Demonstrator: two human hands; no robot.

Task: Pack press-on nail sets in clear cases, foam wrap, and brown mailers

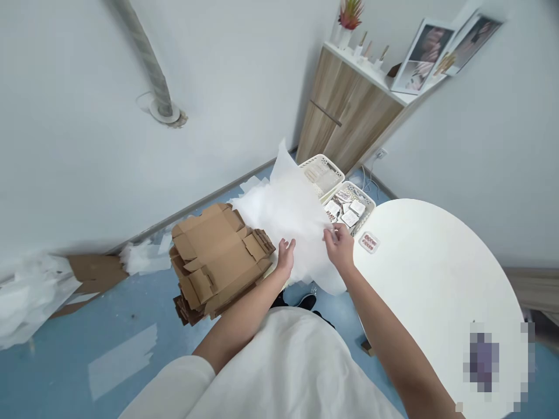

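White sheet (299, 209) lies loosely spread in front of us, between a cardboard stack and 2 baskets, with a corner standing up near the wall. Starting at far left, we see a bundle of white wrapping (35, 297) on the blue floor (52, 372), beside brown cardboard (96, 269). Next comes the cardboard stack (218, 250), flattened boxes piled unevenly, touching the sheet or nearly so. Our left hand (286, 256) is open over the sheet's near part, fingers parted; we cannot tell whether it touches. Our right hand (339, 244) pinches the sheet's edge between thumb and fingers. Just beyond, in front of a wood-faced cabinet (349, 110), stand the 2 baskets (365, 216), the nearer holding small white packs. At right, our round white bench (437, 262) carries 1 small tray (369, 242) near its left edge.
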